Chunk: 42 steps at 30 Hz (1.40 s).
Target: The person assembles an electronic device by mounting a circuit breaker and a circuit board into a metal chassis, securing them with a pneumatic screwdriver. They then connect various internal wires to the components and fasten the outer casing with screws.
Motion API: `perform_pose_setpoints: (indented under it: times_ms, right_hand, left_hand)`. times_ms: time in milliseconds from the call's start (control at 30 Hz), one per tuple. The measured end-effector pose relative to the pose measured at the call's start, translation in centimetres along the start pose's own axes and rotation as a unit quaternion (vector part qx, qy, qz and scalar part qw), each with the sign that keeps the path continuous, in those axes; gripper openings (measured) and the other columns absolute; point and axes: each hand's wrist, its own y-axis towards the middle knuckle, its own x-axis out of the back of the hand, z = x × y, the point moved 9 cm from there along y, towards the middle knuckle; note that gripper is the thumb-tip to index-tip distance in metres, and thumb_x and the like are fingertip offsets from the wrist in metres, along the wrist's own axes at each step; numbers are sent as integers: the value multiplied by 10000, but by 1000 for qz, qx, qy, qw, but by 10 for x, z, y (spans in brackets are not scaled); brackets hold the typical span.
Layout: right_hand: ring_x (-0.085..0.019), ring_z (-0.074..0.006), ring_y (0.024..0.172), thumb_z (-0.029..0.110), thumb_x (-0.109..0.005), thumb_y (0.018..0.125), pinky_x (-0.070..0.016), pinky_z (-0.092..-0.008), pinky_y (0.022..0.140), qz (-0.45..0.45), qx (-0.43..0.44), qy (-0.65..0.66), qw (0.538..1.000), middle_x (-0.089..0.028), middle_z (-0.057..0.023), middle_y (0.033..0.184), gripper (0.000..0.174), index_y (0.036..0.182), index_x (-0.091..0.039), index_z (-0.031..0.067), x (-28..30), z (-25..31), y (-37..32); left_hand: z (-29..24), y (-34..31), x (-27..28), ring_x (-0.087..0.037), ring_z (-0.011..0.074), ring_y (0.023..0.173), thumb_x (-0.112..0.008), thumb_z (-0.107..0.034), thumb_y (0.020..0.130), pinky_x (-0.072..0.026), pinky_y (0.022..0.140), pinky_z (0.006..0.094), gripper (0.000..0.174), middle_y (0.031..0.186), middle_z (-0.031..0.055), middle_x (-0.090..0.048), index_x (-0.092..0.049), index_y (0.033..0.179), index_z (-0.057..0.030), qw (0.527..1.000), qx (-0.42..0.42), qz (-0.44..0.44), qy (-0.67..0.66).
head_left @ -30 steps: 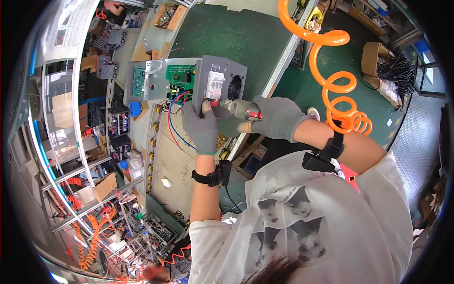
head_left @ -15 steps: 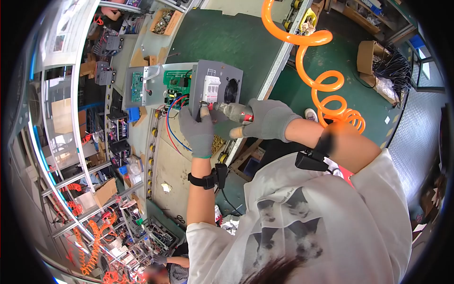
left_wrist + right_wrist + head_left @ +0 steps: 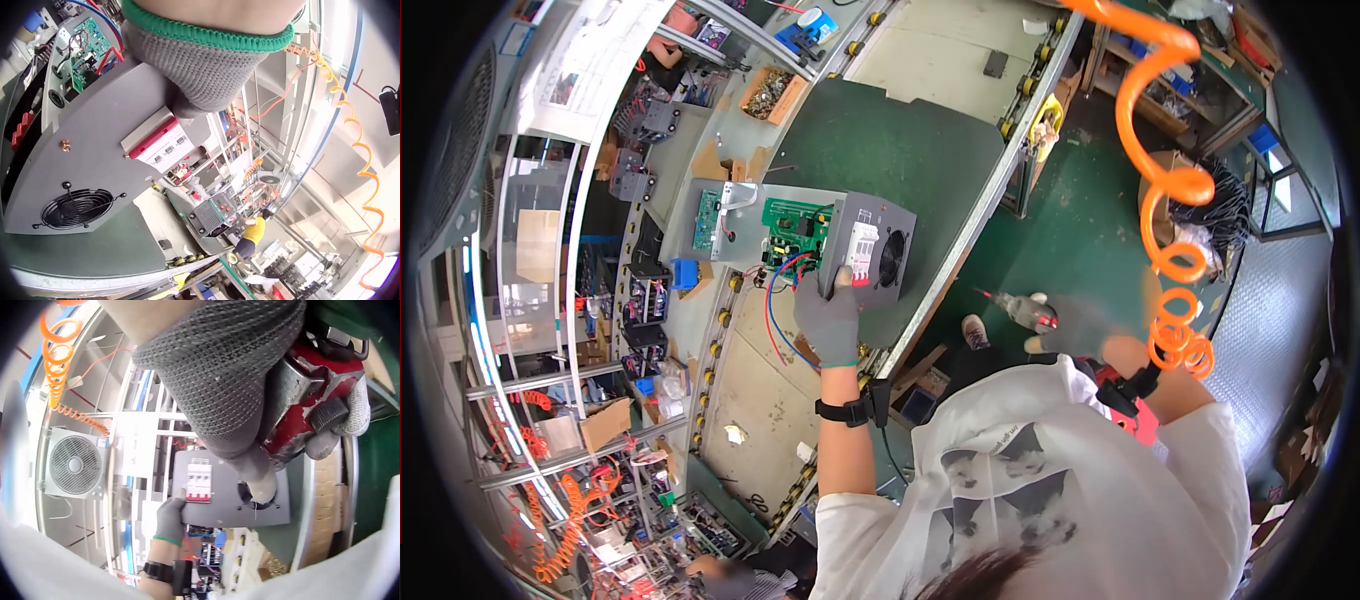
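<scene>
A grey metal panel (image 3: 870, 225) with a round fan grille (image 3: 892, 258) stands upright at the front of an opened electrical unit. On its face sits a white circuit breaker (image 3: 863, 250) with a red strip. My gloved left hand (image 3: 827, 318) grips the panel's edge, thumb on the face beside the breaker, other fingers hidden. Green circuit boards (image 3: 795, 228) and red and blue wires (image 3: 775, 300) lie behind the panel. Off the bench to the right, my gloved right hand (image 3: 1078, 325) holds a worn red and silver power screwdriver (image 3: 312, 394), its bit away from the unit.
A coiled orange hose (image 3: 1170, 185) hangs at the right, near my right forearm. The unit rests on a green board (image 3: 880, 130) over a roller conveyor with a metal rail (image 3: 975, 225). A box of small hardware (image 3: 772, 95) stands at the far left.
The right hand has drawn the power screwdriver away from the breaker, rightward past the conveyor rail. The left hand stays at the panel's edge. The head view has shifted.
</scene>
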Motion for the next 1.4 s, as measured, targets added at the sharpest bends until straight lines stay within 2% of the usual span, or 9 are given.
perform_pose_setpoints:
  times_ms: [100,400,567,633,900,1000,1133,1267,1400]
  right_hand:
    - [-618,-336,977,489,-728,661,-474,-387,860,43,-57,-3,997,-643,-174,1036,679,1168,-556,71,-6,-45,-1]
    - [-650,-283,958,386,-787,612,-516,-389,802,7,-185,-184,965,-676,-116,1038,514,1025,-683,98,87,-130,107]
    - [-632,-228,822,368,-781,641,-502,-370,719,51,-169,-287,941,-673,-66,930,404,911,-682,85,143,-122,199]
    - [-549,-176,739,367,-758,667,-466,-361,669,110,-173,-286,936,-629,-12,898,352,869,-647,100,152,-108,221]
    - [-558,-289,1146,192,-508,876,-428,-432,970,138,-177,-363,904,-552,-134,1291,346,1185,-624,87,178,-58,271]
    - [-592,-281,1076,437,-683,768,-454,-398,925,118,-260,-319,904,-615,-131,1192,560,1172,-622,54,158,-225,450]
    - [-621,-277,1047,375,-711,759,-484,-410,879,181,-214,-343,897,-627,-85,1192,480,1117,-655,59,148,-125,365]
    - [-636,-264,1036,289,-633,818,-511,-411,826,-133,-132,-437,880,-640,-83,1172,324,1080,-681,105,141,-100,413]
    - [-661,-264,958,279,-576,861,-522,-378,776,-76,44,-397,914,-691,-76,1008,241,991,-697,116,138,67,272]
  left_hand:
    - [18,5,4,-484,337,621,-744,-244,730,-386,578,430,335,670,155,-486,-535,756,15,991,-56,-81,92]
    - [26,0,4,-522,333,676,-737,-238,730,-419,628,405,306,725,155,-525,-563,821,-3,993,-51,-97,40]
    - [41,2,1,-512,278,654,-739,-248,730,-418,609,375,320,711,136,-511,-546,813,-7,997,-4,-77,3]
    - [41,3,0,-551,115,529,-723,-198,793,-491,424,261,275,712,40,-529,-533,843,-5,995,-59,-73,39]
    - [45,-4,2,-491,239,627,-766,-173,692,-405,590,344,289,693,110,-499,-547,792,-15,996,40,-77,-17]
    - [42,-5,2,-488,241,629,-769,-165,683,-402,591,341,293,699,111,-494,-548,792,-7,996,43,-76,-16]
    - [17,-5,9,-483,241,639,-775,-159,674,-402,599,335,302,724,112,-491,-551,795,4,994,-3,-88,63]
    - [28,-6,5,-480,246,646,-782,-166,671,-404,611,325,307,734,104,-494,-563,808,1,996,19,-88,6]
    - [13,-6,7,-522,276,672,-776,-161,673,-421,620,355,285,743,115,-517,-579,818,-13,995,-2,-91,47]
